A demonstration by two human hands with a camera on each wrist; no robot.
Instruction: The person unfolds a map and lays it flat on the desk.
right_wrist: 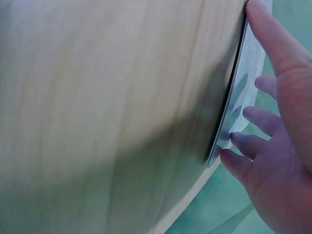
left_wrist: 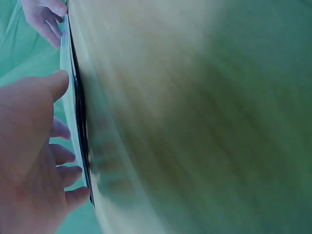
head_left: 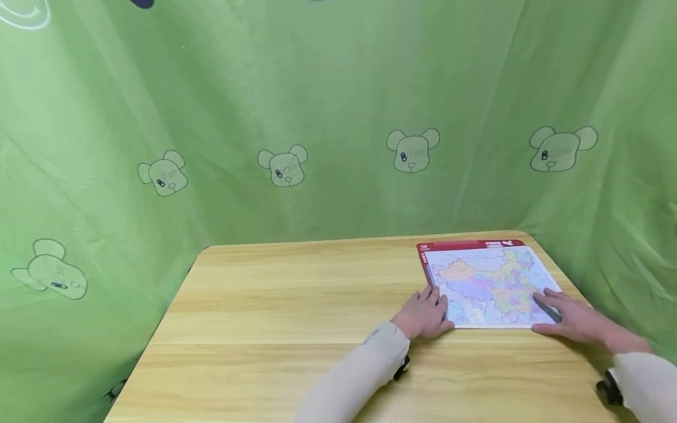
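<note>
A thin map board (head_left: 486,288) with a red top border and a multicoloured map lies flat on the table, at its far right. My left hand (head_left: 423,314) rests at the board's lower left corner, its fingers along the left edge. At the lower right corner is my right hand (head_left: 573,317), with its thumb by the near edge and its fingers over the right side. In the left wrist view, the left fingers (left_wrist: 70,178) look loosely extended at the board's edge. The right fingers (right_wrist: 258,117) are spread and touch the board in the right wrist view.
The wooden table (head_left: 254,305) has rounded far corners. A green curtain (head_left: 338,88) printed with bear heads hangs behind it and along both sides, near the table's right edge. Dark bands (head_left: 402,367) show at the cuffs of the light sleeves (head_left: 359,376).
</note>
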